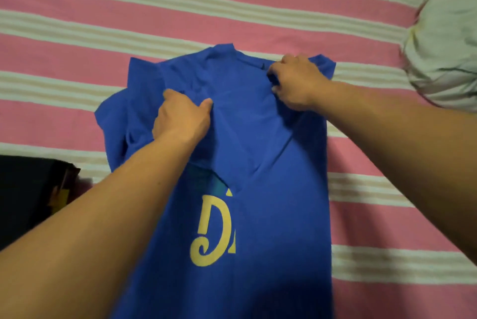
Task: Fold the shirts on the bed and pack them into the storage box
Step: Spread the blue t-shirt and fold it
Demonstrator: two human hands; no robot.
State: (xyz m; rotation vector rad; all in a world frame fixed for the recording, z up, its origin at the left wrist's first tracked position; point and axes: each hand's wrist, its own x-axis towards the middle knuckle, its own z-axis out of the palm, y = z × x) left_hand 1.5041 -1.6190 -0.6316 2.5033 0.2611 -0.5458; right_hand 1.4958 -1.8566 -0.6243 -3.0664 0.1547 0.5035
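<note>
both my hands pinch the blue shirt spread mid-bed, left hand at nine o'clock, right hand by the collar at one; i judge a side fold underway, next crossing over.

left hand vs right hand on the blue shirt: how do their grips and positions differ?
The left hand sits lower, over the blue shirt's chest on its left half; the right hand sits farther up by the collar and right shoulder. The left hand's thumb is spread with cloth bunched beneath it; the right hand's fingers curl tightly, pinching a fold. Both hold the same shirt, lying on the striped bedsheet.
</note>
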